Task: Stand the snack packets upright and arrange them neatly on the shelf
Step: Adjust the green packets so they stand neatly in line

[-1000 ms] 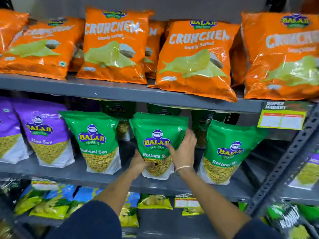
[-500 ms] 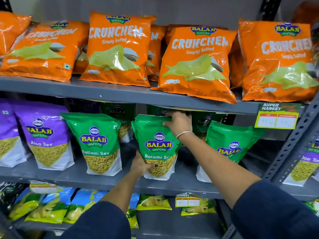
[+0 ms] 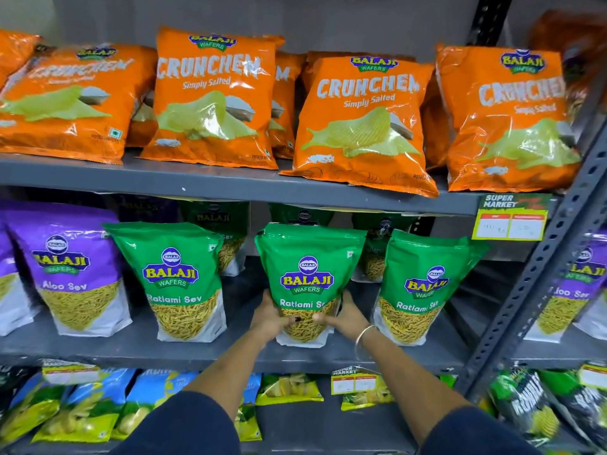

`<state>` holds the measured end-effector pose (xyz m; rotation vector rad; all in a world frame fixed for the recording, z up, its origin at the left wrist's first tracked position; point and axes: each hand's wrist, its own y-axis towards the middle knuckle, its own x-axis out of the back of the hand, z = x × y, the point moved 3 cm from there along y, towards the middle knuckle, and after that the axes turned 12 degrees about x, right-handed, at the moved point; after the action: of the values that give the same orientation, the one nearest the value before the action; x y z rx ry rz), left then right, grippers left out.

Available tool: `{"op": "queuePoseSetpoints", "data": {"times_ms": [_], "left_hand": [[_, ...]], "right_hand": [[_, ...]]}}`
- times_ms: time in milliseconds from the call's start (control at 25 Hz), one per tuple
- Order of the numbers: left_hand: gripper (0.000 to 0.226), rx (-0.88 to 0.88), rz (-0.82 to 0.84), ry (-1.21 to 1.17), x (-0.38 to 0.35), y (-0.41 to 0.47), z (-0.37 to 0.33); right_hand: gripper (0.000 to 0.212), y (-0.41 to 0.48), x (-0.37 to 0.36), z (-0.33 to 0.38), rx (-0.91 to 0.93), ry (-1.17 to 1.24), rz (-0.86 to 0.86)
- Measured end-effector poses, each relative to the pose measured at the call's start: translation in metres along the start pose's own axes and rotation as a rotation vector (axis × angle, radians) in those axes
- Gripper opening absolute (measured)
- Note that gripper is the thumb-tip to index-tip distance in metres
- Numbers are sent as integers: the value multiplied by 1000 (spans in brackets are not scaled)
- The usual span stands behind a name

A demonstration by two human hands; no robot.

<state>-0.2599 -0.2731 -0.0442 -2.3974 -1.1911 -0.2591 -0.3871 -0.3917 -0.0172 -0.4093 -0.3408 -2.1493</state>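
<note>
A green Ratlami Sev packet (image 3: 307, 274) stands upright in the middle of the grey middle shelf (image 3: 197, 351). My left hand (image 3: 271, 318) grips its lower left side and my right hand (image 3: 345, 316) grips its lower right side, thumbs across the front. A second green packet (image 3: 174, 277) stands to its left and a third green packet (image 3: 420, 284) to its right, both upright. More green packets (image 3: 223, 224) stand behind them in shadow.
Purple Aloo Sev packets (image 3: 70, 270) stand at the left of the middle shelf. Orange Crunchem bags (image 3: 213, 100) lean on the top shelf. A price tag (image 3: 510, 218) hangs at the right. A perforated upright post (image 3: 538, 284) bounds the bay. Blue and yellow packets (image 3: 92, 405) lie below.
My right hand has dropped from the top edge of the middle green packet to its lower right side. My left hand stays at the lower left.
</note>
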Motion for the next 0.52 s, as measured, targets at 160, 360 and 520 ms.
{"op": "queuePoseSetpoints", "data": {"times_ms": [160, 360, 520], "left_hand": [[76, -5, 17, -2, 1, -3, -1], [31, 240, 46, 160, 37, -17, 31], [25, 553, -59, 55, 139, -20, 73]], "right_hand": [[69, 9, -7, -14, -92, -79, -127], [33, -15, -50, -29, -621, -179, 428], [25, 7, -114, 12, -326, -318, 443]]}}
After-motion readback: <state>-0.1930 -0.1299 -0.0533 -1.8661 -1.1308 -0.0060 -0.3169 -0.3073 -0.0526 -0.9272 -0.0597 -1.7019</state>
